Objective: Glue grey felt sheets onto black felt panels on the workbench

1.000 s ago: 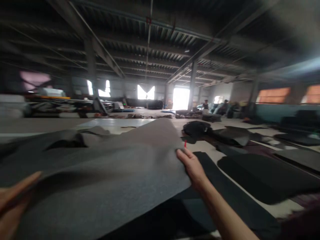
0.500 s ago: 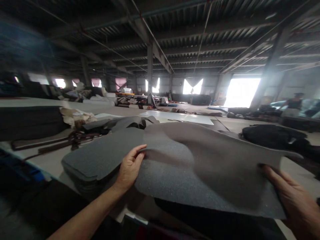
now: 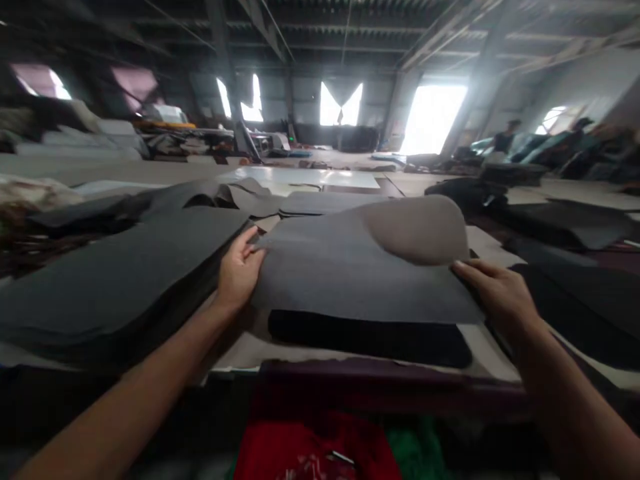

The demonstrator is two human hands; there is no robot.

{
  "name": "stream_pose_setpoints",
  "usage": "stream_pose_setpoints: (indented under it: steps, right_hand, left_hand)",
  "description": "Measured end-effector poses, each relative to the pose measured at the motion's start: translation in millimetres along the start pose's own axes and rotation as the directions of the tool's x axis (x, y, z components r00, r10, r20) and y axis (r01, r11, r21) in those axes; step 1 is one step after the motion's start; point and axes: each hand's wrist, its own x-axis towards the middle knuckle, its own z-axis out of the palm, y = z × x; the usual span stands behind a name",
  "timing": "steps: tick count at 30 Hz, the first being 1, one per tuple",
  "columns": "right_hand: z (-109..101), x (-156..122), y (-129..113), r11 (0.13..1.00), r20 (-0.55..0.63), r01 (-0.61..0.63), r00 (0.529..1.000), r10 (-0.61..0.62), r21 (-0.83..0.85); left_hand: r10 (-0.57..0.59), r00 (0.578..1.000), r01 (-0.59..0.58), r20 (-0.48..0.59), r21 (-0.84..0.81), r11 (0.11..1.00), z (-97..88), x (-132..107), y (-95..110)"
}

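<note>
A grey sheet of felt-like material [image 3: 345, 273] is stretched between my two hands, its far right corner curled back to show a browner side. My left hand [image 3: 241, 267] pinches its left edge, and my right hand [image 3: 495, 290] grips its right edge. Under the sheet, a black piece [image 3: 370, 340] lies on the table, mostly covered. Just left of my left hand stands a thick stack of dark grey sheets [image 3: 125, 267]. To the right of my right hand lie black cut pieces [image 3: 585, 307].
Curled grey sheets [image 3: 240, 193] lie behind the stack. Farther back is a glossy white board [image 3: 300, 176]. A dark bundle [image 3: 460, 193] sits at the right rear. Red cloth [image 3: 315, 440] shows below the table edge. A person [image 3: 503, 141] is in the far right background.
The view has turned right and downward. Both hands have brought the grey sheet from beside the stack over the black piece, and the sheet now lies flatter.
</note>
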Motion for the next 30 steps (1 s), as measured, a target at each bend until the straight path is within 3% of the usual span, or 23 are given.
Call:
stream_pose_setpoints:
  steps: [4, 10, 16, 30]
  right_hand:
    - [-6.5, -5.1, 14.9, 0.988, 0.02, -0.145, 0.989, 0.144, 0.055]
    - [-8.6, -19.6, 50.4, 0.981, 0.079, -0.186, 0.979, 0.19, -0.051]
    - [-6.8, -29.5, 78.7, 0.975, 0.107, -0.166, 0.977, 0.182, -0.145]
    - [-5.9, -31.9, 97.9, 0.923, 0.082, -0.026, 0.995, 0.062, -0.383]
  left_hand:
    - [0.096, 0.994, -0.106, 0.057, 0.234, 0.966, 18.3, -2.4, -3.7]
    - [-0.001, 0.985, -0.056, 0.173, 0.32, 0.946, 25.8, -17.1, -18.0]
    - [-0.129, 0.973, 0.038, 0.193, 0.415, 0.909, 33.0, -26.7, -30.6]
    - [-0.149, 0.96, -0.002, 0.238, 0.536, 0.844, 40.2, -32.8, -38.5]
